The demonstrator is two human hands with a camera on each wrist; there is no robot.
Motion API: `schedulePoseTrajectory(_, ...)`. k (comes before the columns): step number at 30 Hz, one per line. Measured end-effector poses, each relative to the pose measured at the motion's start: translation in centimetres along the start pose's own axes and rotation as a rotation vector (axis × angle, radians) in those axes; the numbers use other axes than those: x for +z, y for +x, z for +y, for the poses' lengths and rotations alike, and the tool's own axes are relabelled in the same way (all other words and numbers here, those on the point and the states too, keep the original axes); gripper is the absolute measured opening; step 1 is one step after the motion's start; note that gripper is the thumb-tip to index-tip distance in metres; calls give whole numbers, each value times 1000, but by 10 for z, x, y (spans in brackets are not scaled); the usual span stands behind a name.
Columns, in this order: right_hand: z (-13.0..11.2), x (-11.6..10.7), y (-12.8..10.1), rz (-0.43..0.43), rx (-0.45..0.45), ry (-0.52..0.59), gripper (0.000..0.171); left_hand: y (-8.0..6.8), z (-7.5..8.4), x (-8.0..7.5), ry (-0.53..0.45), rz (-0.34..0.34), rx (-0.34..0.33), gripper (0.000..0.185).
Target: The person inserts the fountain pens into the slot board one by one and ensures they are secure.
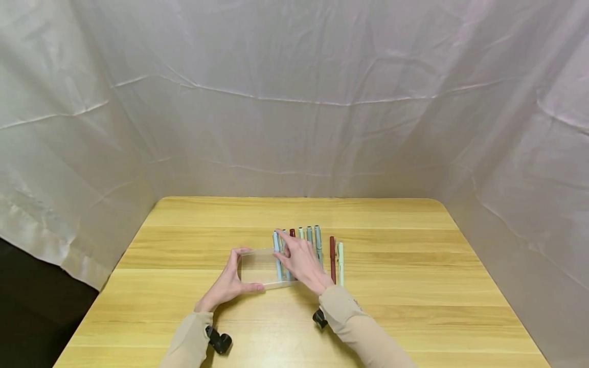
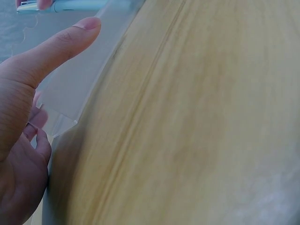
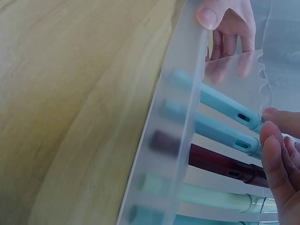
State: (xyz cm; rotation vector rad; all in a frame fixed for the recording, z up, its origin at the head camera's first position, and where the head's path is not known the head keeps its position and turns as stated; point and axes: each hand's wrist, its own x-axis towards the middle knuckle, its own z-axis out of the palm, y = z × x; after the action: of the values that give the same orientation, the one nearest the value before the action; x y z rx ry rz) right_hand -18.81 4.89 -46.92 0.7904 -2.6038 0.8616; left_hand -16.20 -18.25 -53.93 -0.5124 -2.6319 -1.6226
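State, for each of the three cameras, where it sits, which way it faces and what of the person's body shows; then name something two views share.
Head: above, facing forward and down at the table; both hands and sleeves show.
Left wrist: low beside the left hand, facing along the clear box.
Right wrist: by the right hand, facing the pens in the box; left fingertips show beyond.
Shared: both wrist views show the box.
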Motion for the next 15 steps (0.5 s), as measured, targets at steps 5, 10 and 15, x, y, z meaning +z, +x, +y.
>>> schedulePoseTrajectory(5, 0, 0, 0, -6, 2, -9, 59, 0, 0, 0, -9, 2, 0, 99)
schedulePoseTrajectory(10, -1, 0, -1, -7, 6, -9, 60, 0, 0, 0, -12, 3, -3, 99)
schedulePoseTrajectory(15, -2, 1, -1, -20, 18, -6, 61, 0, 0, 0, -14, 4, -6, 99)
